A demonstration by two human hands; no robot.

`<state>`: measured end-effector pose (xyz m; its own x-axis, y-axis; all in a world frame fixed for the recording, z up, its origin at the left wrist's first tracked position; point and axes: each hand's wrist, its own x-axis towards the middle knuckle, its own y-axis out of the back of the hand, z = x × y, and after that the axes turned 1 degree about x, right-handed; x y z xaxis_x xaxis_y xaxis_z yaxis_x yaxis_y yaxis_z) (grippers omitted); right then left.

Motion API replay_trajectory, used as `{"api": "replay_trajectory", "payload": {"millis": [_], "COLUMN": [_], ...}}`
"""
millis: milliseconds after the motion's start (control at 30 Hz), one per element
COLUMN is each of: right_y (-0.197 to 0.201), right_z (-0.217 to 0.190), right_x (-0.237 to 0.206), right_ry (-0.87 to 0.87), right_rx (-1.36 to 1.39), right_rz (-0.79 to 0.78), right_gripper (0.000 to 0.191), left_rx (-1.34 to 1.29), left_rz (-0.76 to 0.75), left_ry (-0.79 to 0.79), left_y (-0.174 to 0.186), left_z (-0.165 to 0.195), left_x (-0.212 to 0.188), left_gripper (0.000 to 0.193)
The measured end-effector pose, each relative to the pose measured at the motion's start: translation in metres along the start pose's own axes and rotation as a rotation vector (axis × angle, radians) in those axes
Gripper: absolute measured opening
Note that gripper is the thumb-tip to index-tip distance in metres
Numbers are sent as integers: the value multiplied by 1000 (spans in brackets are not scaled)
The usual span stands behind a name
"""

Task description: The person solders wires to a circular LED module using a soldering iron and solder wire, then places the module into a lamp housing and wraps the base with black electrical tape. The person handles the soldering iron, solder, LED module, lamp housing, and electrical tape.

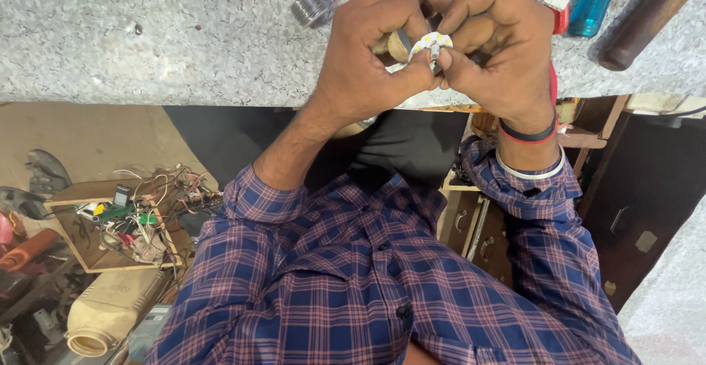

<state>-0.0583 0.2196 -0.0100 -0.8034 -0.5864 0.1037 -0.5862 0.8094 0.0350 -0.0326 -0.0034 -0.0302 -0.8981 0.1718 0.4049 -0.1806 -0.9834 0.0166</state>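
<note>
Both hands closed together over the speckled worktop [184, 34]: left hand [375, 48] and right hand [493, 48] pinch a small round white LED board [430, 43] between fingertips. Work on the board looks unfinished; solder coil [312, 6] beyond left hand.

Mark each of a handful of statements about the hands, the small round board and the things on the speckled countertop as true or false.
1. Both hands hold a small round white LED board between them. True.
2. The left hand lies flat on the countertop. False: it is raised and curled around the board together with the right hand.
3. A coil of solder wire lies on the countertop left of the hands. True.
4. The right wrist is bare. False: it wears a black and red wristband.
5. A blue lighter lies at the upper right. True.
6. The wooden tray of tangled wires sits on the countertop. False: it sits lower down, at the left.
</note>
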Motion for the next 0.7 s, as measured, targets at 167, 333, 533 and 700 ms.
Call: {"api": "replay_trajectory", "payload": {"millis": [167,333,533,700], "right_y": [0,-1,-3,-2], "right_z": [1,-8,-12,-10], "right_x": [0,1,5,4], "right_ry": [-7,-43,-23,-18], "right_rx": [-6,71,46,46], "right_rz": [11,16,8,9], "right_gripper": [21,18,16,18], "left_rx": [53,-15,-151,-190], "left_rz": [7,-2,-22,14], "left_ry": [1,40,112,149], "left_y": [-1,0,2,-1], "left_z": [2,1,-3,-1], "left_x": [0,1,5,6], "left_gripper": [22,13,8,11]}}
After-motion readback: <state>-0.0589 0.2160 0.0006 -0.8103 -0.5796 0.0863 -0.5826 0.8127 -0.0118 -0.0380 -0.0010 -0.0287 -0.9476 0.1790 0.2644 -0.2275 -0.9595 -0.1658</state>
